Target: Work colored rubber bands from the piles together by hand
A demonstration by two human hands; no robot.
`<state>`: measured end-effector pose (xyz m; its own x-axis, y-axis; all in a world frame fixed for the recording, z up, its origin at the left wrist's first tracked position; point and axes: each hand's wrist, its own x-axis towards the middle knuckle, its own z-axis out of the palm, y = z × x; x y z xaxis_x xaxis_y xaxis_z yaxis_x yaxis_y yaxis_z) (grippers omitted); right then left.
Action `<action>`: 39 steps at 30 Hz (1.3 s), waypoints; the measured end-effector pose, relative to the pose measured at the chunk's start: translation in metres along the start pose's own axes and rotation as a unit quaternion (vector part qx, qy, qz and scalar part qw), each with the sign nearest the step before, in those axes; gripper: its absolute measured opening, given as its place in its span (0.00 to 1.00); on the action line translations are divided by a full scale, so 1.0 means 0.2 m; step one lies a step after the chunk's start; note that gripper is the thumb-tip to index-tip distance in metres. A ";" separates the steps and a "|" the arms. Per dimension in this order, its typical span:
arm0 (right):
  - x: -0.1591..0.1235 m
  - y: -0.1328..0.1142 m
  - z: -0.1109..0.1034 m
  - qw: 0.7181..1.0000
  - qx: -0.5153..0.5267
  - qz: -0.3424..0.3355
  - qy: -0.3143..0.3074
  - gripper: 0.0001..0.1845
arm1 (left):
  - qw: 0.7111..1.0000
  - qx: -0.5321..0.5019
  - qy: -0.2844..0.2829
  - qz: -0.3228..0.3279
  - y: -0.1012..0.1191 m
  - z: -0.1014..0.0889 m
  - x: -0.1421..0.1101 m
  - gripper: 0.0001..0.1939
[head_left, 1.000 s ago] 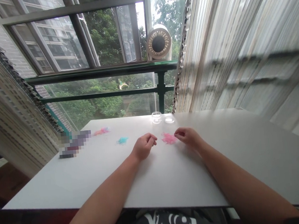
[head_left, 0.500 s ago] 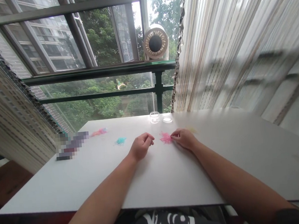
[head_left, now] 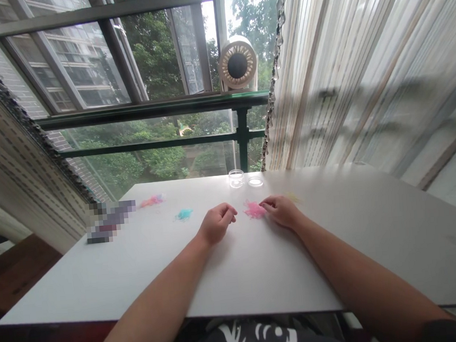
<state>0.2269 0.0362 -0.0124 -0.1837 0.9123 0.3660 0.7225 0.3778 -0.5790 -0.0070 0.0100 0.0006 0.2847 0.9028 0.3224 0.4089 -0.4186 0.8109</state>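
A pile of small pink rubber bands [head_left: 254,209] lies on the white table between my hands. My right hand [head_left: 281,210] is at the pile's right edge, thumb and fingertips pinched together; whatever is between them is too small to make out. Left of the pile, my left hand [head_left: 219,223] rests with its fingers curled closed, and what they may hold is hidden. A teal pile of bands [head_left: 184,214] lies further left. Yellow bands [head_left: 293,198] show faintly behind my right hand. Toward the far left edge is a mixed orange, pink and purple pile [head_left: 152,200].
A clear round container [head_left: 236,179] stands at the table's [head_left: 253,275] far edge, with its clear lid [head_left: 255,181] beside it. A blurred-out dark object [head_left: 110,222] lies at the left edge. Beyond are a green railing [head_left: 151,112] and a white fan [head_left: 238,63].
My right hand's fingertips have shifted very slightly up at the edge of the pink pile. My left hand has barely moved.
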 end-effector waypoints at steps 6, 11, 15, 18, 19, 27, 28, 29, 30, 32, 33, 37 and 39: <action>0.00 -0.02 -0.01 1.000 0.010 0.012 0.017 0.12 | 1.000 0.006 -0.001 0.008 -0.01 0.00 0.00 0.14; -0.04 -0.08 -0.01 0.997 0.028 0.005 -0.067 0.22 | 1.000 0.014 -0.001 0.011 0.00 0.00 -0.01 0.12; -0.09 -0.15 0.02 0.966 0.066 0.013 -0.248 0.27 | 0.999 0.028 0.001 0.019 0.01 0.00 -0.02 0.15; -0.11 -0.20 0.03 0.955 0.036 -0.014 -0.293 0.26 | 0.998 0.051 0.004 0.022 0.01 0.00 -0.02 0.18; -0.11 -0.20 0.03 0.956 0.025 -0.023 -0.293 0.25 | 0.998 0.062 0.006 0.027 0.02 -0.01 -0.02 0.18; -0.10 -0.19 0.01 0.957 0.039 -0.014 -0.287 0.18 | 0.981 0.175 0.080 -0.018 -0.13 -0.43 0.04 0.13; -0.10 -0.18 0.02 0.957 0.050 -0.003 -0.286 0.17 | 0.973 0.199 0.101 -0.057 -0.18 -0.51 0.04 0.12; -0.10 -0.18 0.03 0.956 0.061 0.009 -0.286 0.15 | 0.958 0.229 0.140 -0.103 -0.23 -0.59 0.03 0.12; -0.11 -0.17 0.04 0.955 0.074 0.022 -0.286 0.14 | 0.946 0.247 0.167 -0.130 -0.29 -0.66 0.01 0.12; -0.11 -0.16 0.05 0.951 0.102 0.045 -0.289 0.12 | 0.925 0.270 0.204 -0.174 -0.39 -0.78 -0.03 0.14; -0.12 -0.16 0.05 0.948 0.115 0.050 -0.292 0.12 | 0.915 0.277 0.215 -0.197 -0.44 -0.82 -0.04 0.15; -0.12 -0.15 0.05 0.944 0.148 0.048 -0.292 0.11 | 0.889 0.299 0.233 -0.257 -0.55 -0.85 -0.06 0.17; -0.11 -0.15 0.05 0.941 0.158 0.055 -0.295 0.11 | 0.882 0.305 0.229 -0.276 -0.57 -0.84 -0.05 0.16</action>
<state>0.2029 0.0066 -0.0110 -0.5241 0.8427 -0.1235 0.5421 0.2182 -0.8115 -0.2009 0.0657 -0.0127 -0.4258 0.8730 0.2377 0.8068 0.2473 0.5366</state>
